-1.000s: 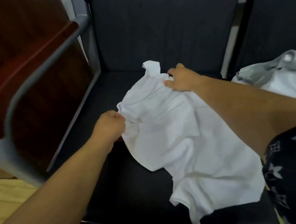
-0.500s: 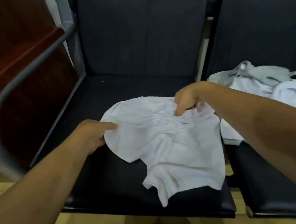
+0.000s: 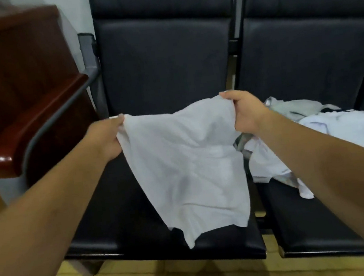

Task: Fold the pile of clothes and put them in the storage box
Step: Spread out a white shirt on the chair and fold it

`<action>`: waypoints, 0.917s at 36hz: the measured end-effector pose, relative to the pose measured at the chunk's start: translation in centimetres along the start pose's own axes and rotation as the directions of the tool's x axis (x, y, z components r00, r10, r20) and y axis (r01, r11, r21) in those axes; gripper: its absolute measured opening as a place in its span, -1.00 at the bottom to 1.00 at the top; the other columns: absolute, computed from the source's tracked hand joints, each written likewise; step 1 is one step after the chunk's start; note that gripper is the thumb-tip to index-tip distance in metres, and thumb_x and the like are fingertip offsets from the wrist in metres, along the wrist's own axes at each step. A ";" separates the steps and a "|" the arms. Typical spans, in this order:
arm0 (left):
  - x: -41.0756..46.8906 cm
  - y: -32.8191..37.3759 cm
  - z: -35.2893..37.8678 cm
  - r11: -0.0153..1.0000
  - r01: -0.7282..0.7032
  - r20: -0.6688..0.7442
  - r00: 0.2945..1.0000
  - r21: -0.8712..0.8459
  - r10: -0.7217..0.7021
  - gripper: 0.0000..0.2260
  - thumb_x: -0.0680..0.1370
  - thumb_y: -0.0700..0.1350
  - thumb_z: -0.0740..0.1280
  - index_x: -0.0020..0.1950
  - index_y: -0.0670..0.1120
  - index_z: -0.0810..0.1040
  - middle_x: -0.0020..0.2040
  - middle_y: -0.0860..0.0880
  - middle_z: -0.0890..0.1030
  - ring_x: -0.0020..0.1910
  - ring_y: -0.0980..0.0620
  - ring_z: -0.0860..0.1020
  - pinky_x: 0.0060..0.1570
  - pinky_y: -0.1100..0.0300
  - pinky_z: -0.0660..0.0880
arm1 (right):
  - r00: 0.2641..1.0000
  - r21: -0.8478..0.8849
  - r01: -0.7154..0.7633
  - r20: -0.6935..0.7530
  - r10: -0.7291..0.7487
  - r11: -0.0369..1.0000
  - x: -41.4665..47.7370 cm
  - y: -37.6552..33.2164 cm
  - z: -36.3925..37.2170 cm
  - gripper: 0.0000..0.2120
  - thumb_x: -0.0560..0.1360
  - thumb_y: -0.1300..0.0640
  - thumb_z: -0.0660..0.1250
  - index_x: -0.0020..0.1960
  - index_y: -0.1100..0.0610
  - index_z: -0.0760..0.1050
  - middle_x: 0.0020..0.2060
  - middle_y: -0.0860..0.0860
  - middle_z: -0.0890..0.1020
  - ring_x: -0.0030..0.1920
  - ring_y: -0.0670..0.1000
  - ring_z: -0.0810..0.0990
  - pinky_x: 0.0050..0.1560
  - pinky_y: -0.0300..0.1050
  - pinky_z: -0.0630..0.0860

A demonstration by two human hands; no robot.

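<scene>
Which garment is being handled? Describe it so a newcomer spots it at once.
Over the left of two black seats, a white garment hangs between the left hand and right hand. Unlike the crumpled pile on the right seat, it is held spread.

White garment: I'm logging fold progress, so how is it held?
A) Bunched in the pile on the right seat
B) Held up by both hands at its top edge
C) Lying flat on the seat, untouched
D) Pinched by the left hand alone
B: the left hand and right hand each grip a top corner of the white garment, which hangs over the black seat.
</scene>
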State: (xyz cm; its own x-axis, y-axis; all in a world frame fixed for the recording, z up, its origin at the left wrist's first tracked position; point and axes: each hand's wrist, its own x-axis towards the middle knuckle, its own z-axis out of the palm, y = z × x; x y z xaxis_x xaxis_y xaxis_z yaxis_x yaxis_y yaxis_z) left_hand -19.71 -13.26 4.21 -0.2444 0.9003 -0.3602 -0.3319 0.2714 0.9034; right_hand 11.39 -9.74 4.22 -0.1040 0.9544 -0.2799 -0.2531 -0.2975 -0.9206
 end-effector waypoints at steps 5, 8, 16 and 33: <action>-2.2 7.4 1.5 0.975 -0.201 0.063 0.979 0.100 0.195 -0.69 0.62 -0.15 0.30 0.37 -0.09 0.48 0.19 -0.06 0.59 0.10 -0.06 0.61 0.12 0.03 0.57 | 0.983 0.082 0.182 0.007 -0.183 0.980 -3.5 -4.1 0.5 -0.71 0.62 0.11 0.24 -0.08 0.15 0.71 0.02 0.10 0.73 0.07 0.12 0.70 0.23 0.06 0.55; -3.9 10.3 1.9 0.921 -0.335 0.099 0.942 0.197 0.321 -0.71 0.65 -0.05 0.24 0.36 -0.05 0.45 0.17 0.01 0.57 0.09 0.01 0.58 0.11 0.09 0.53 | 0.962 0.121 0.273 -0.021 -0.273 0.954 -5.1 -5.9 0.7 -0.80 0.61 0.18 0.26 -0.03 0.20 0.64 0.01 0.13 0.71 0.07 0.13 0.69 0.22 0.07 0.56; -6.6 13.6 2.1 0.760 -0.494 0.155 0.865 0.423 0.476 -0.71 0.68 -0.02 0.16 0.35 -0.10 0.46 0.19 0.00 0.52 0.13 0.01 0.50 0.09 0.15 0.40 | 0.943 0.062 0.329 -0.070 -0.325 0.942 -7.8 -8.8 1.5 -0.66 0.59 0.17 0.29 0.30 0.30 0.54 0.19 0.20 0.66 0.10 0.15 0.68 0.09 0.03 0.63; -5.0 15.0 -5.2 0.941 -0.337 -0.034 0.941 0.017 0.337 -0.59 0.48 -0.26 0.26 0.32 -0.33 0.43 0.25 -0.25 0.55 0.12 -0.19 0.61 0.02 0.00 0.59 | 0.982 -0.867 0.077 -0.019 -0.187 0.493 -11.7 -10.0 1.0 -0.85 0.54 0.15 0.45 -0.10 0.26 0.63 -0.13 0.21 0.69 -0.17 0.12 0.64 -0.07 0.10 0.61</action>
State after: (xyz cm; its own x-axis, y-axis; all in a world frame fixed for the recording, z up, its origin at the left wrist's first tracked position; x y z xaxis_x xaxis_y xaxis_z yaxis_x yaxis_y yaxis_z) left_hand -28.22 -15.41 18.37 -0.3726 0.9270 -0.0422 -0.2145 -0.0418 0.9758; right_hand 14.19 -17.93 16.96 -0.0368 0.9935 -0.1081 0.7009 -0.0514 -0.7114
